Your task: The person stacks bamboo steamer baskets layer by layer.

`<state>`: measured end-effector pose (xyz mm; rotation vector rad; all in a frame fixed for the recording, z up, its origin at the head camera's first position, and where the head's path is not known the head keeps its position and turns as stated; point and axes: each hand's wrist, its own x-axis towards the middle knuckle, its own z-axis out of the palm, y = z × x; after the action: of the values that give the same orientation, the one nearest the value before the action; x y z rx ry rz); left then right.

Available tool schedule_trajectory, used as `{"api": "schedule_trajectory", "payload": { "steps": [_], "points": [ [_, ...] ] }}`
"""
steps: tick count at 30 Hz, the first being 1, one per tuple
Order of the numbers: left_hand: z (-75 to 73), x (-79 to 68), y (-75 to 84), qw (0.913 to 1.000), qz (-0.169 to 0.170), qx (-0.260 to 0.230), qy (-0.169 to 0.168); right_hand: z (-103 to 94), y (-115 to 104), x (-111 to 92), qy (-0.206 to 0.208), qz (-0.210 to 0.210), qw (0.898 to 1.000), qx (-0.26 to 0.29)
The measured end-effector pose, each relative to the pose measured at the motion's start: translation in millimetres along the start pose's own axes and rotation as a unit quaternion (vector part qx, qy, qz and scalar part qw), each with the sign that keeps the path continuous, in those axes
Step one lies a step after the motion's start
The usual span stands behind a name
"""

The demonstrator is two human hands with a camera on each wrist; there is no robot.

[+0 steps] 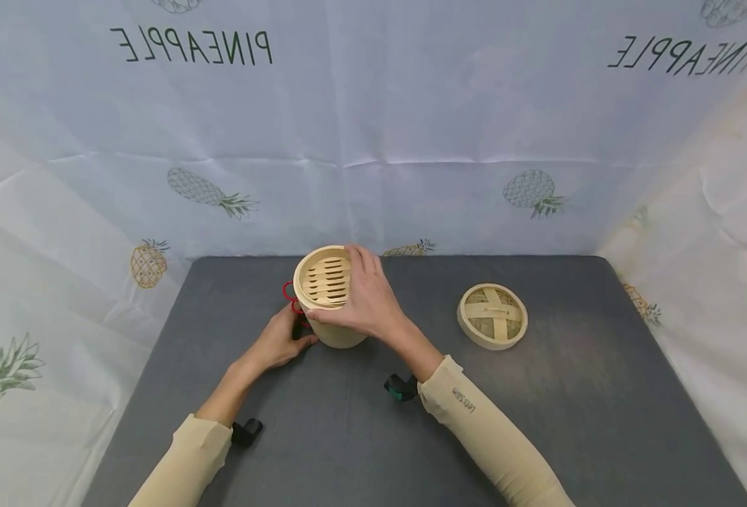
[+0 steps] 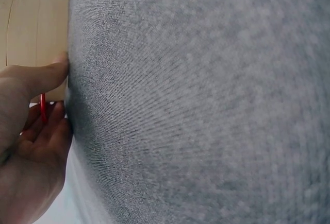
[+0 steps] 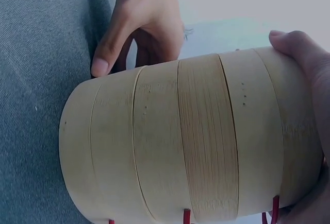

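Observation:
A stack of round bamboo steamer baskets stands on the dark table, its slatted top tier facing up. Red loops stick out from its left side. My right hand spans the rim of the top tier, gripping it between thumb and fingers. Low on the left, my left hand holds the bottom tier, thumb in front. In the right wrist view the tiers sit flush on one another. The left wrist view has a red loop between the left thumb and fingers; part of the fingers is hidden.
A bamboo steamer lid with crossed strips lies on the table, right of the stack. Behind the table's far edge hangs a pale curtain printed with pineapples. Similar cloth hangs at both sides.

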<state>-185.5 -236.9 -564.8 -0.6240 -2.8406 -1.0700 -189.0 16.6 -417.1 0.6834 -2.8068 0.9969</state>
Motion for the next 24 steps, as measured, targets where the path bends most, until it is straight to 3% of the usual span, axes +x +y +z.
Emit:
{"api": "schedule_trajectory", "payload": {
  "steps": [10,24],
  "points": [
    [2.3,2.2,-11.2,0.9998,-0.018,-0.005,-0.012,-0.8,-1,-1,0.003,0.001,1.000,0.008],
    [-5.2,1.0,5.4,1.0000,-0.006,0.007,-0.002,-1.3,1,0,-0.006,0.002,1.000,0.011]
  ]
}}
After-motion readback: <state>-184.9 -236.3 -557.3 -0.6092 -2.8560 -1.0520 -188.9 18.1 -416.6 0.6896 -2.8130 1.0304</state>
